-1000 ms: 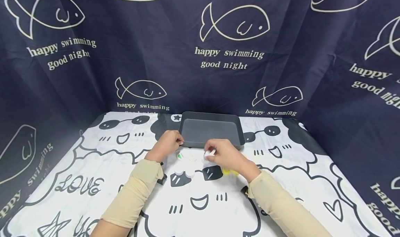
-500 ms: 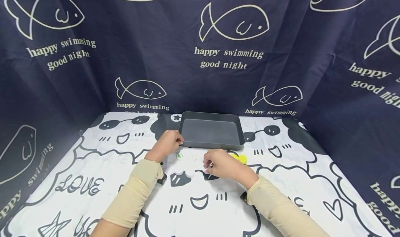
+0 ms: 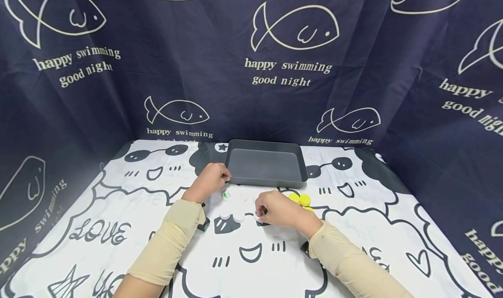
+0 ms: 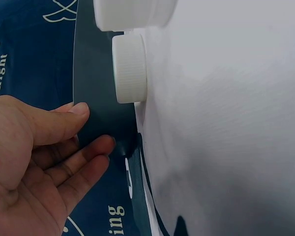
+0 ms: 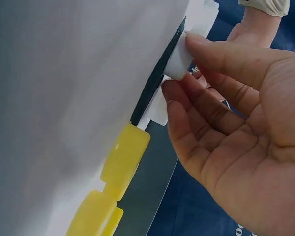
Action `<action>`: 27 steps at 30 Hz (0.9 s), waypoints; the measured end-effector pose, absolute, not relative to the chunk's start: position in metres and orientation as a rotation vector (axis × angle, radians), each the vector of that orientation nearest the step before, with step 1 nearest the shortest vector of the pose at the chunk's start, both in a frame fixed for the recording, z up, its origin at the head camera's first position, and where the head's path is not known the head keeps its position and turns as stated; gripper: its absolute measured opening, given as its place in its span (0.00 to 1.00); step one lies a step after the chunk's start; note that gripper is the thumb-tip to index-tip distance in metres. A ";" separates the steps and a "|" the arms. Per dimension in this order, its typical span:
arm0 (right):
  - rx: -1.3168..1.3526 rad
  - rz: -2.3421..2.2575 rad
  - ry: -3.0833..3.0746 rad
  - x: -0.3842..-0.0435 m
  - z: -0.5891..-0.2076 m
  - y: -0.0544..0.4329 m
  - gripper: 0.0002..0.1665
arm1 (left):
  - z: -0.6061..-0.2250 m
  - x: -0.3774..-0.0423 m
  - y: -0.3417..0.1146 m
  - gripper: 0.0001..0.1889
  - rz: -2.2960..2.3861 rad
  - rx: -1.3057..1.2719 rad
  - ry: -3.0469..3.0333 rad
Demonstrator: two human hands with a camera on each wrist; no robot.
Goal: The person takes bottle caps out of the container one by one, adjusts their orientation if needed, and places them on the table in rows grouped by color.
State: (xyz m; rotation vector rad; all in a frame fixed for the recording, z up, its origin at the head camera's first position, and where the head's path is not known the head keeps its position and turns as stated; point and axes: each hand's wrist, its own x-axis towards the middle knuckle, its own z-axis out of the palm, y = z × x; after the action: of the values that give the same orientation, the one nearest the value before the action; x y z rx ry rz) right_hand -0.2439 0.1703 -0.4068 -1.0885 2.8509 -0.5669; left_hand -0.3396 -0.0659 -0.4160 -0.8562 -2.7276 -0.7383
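My left hand (image 3: pixel 212 178) holds the near left corner of a dark grey tray (image 3: pixel 267 162); in the left wrist view its thumb lies on the rim and its fingers lie round the corner. In the right wrist view my right hand (image 5: pixel 236 108) pinches a white bottle cap (image 5: pixel 179 59) between thumb and fingers, low over the cloth. The head view mostly hides this cap behind the fingers. Other white caps (image 3: pixel 238 218) lie between the two hands, one with a green mark. A ribbed white cap (image 4: pixel 130 69) shows large in the left wrist view.
Several yellow caps (image 3: pixel 305 199) sit just beyond the right wrist, in front of the tray's right end. A white cloth (image 3: pixel 251 280) with black cartoon drawings covers the table. Behind the tray hangs a dark blue curtain (image 3: pixel 228 84) with fish prints.
My right hand has moved from close in front of the tray toward me with a white cap, uncovering more yellow caps. My left hand and the tray have stayed put.
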 end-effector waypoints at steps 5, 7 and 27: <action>-1.084 -0.554 2.838 -0.243 -0.406 0.169 0.13 | -0.417 -0.340 -0.067 0.05 -0.729 -0.868 -2.718; -1.078 -0.552 2.836 -0.243 -0.406 0.168 0.13 | -0.417 -0.340 -0.068 0.05 -0.729 -0.868 -2.714; -1.042 -0.857 3.149 -0.232 -0.389 0.214 0.07 | -0.416 -0.334 -0.062 0.04 -0.653 -0.796 -2.771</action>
State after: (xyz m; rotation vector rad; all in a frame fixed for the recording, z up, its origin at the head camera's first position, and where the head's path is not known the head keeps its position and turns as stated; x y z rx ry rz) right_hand -0.2323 0.2144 -0.3891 -1.0418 3.1495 -0.8570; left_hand -0.3341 -0.0622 -0.4156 -0.7959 -2.7712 -0.6531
